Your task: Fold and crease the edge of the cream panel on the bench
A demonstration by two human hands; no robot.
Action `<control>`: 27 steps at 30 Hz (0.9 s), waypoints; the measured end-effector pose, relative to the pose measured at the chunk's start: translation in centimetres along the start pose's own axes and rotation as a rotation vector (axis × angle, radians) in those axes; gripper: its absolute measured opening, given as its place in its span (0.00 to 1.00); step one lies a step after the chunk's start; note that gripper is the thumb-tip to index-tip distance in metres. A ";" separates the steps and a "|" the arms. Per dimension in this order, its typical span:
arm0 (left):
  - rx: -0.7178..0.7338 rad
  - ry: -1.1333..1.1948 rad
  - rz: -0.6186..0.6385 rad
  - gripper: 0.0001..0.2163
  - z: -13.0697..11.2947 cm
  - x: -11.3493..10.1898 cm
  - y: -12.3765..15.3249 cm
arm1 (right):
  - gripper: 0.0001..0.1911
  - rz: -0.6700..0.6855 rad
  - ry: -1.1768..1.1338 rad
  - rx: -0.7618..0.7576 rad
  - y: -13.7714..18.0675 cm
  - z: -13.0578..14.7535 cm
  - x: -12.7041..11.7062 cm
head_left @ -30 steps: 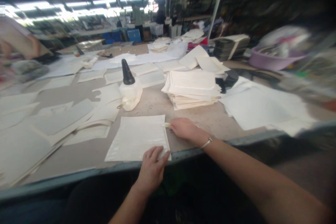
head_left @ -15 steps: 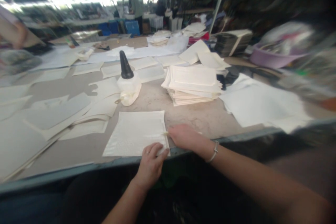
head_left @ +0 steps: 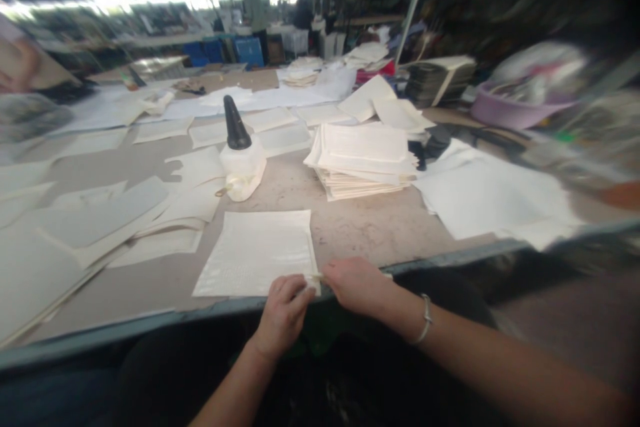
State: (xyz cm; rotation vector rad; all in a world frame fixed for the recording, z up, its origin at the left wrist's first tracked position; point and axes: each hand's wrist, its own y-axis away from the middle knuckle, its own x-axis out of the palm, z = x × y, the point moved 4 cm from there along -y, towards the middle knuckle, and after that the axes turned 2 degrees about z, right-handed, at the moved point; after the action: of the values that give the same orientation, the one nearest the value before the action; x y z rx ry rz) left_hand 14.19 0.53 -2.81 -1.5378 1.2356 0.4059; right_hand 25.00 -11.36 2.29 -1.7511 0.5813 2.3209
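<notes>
A cream, textured flat panel (head_left: pixel 257 247) lies at the front edge of the table, its near right corner by my hands. My left hand (head_left: pixel 287 310) is closed at that corner, fingers on top and thumb beside the edge. My right hand (head_left: pixel 357 283) is closed around a thin, pale stick-like tool (head_left: pixel 316 276). Its light tip touches or hovers at the panel's right edge, close to my left fingertips; the middle of it is hidden in my fist. Behind the panel stands a white bottle (head_left: pixel 244 163) with a tall black cone top (head_left: pixel 236 125).
A stack of cream panels (head_left: pixel 365 153) sits behind my right hand, with loose white sheets (head_left: pixel 495 193) to its right. More cut pieces (head_left: pixel 100 213) cover the left. A purple basin (head_left: pixel 520 107) stands far right. Another person (head_left: pixel 30 53) is at the far left.
My right hand has moved down along the panel's right edge, toward me, bringing the tool's tip near the corner. My left hand stays at the corner. The view shifted slightly.
</notes>
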 end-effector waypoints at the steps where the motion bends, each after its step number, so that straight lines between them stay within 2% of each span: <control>1: 0.004 0.000 -0.005 0.13 0.0 0.0 0.1 | 0.11 -0.004 -0.003 -0.015 0.2 0.1 -0.1; 4: 0.006 0.001 -0.015 0.13 -0.2 -0.2 0.2 | 0.10 0.028 -0.004 -0.048 0.4 0.1 -0.2; 6: -0.010 0.000 -0.017 0.12 -0.3 -0.4 0.0 | 0.13 0.050 -0.017 -0.049 0.3 -0.4 -0.5; 9: -0.043 -0.028 -0.015 0.10 -0.4 -0.7 -1.0 | 0.16 -0.018 -0.053 0.046 -0.7 -2.4 -1.5; 13: -0.142 -0.113 0.036 0.08 0.0 -0.3 -2.8 | 0.17 -0.112 0.004 0.220 -3.7 -5.5 -3.0; 17: -0.137 -0.158 0.127 0.11 0.6 0.7 -3.6 | 0.19 -0.116 0.056 0.226 -7.5 -7.1 -3.9; 22: -0.126 -0.161 0.138 0.13 0.8 0.7 -3.5 | 0.19 -0.079 0.105 0.179 -10.9 -6.8 -4.0; 27: -0.111 -0.143 0.131 0.12 0.7 0.5 -3.7 | 0.15 -0.021 0.143 0.122 -11.3 -5.7 -3.6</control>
State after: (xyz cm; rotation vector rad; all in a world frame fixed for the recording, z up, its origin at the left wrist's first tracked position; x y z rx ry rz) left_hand 17.76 0.54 -1.60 -1.4977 1.2222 0.6686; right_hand 35.26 -3.09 2.09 -1.8663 0.7077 2.1105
